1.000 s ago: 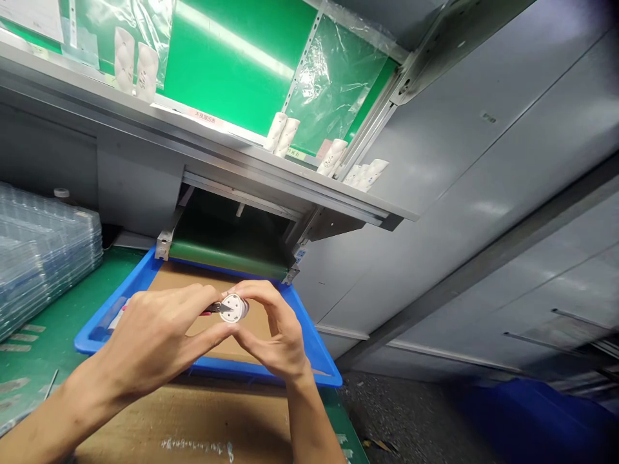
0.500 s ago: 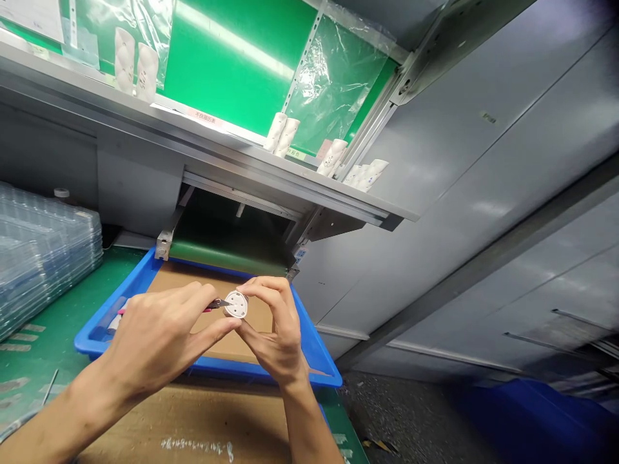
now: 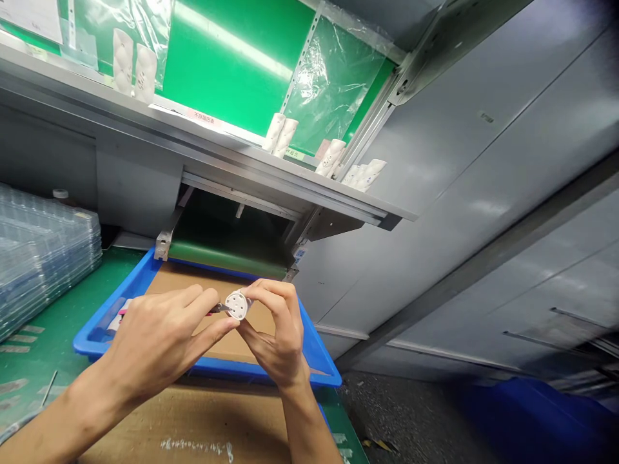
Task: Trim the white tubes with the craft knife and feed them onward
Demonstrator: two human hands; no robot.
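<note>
Small craft knife with a pink-red handle and short steel blade [image 3: 216,309] pinched in our left hand [image 3: 155,335], thumb and fingers pressed together around it, most of the handle hidden. Blade tip reaches the edge of a round white plastic part with small holes in its face [image 3: 236,305]; contact or a small gap, we cannot tell at this size. Our right hand [image 3: 275,335] holds that part in a tight pinch, fingertips [image 3: 271,291] over the top and thumb below, face turned up toward the camera, probably so the holes and edge stay in view and within reach of the blade. Both hands are raised above a bright blue plastic tray [image 3: 97,341] lined with brown cardboard [image 3: 174,277], wrists apart, fingers close together, which seems to steady the small part. Ahead, a green roller belt [image 3: 227,259] sits under an aluminium shelf [image 3: 193,154] carrying white cylindrical parts [image 3: 275,132]. Stacked clear plastic blister trays [image 3: 39,258] lie left on a green work mat [image 3: 43,303]. Blue bin [image 3: 527,419] sits low right, on a dark floor.
</note>
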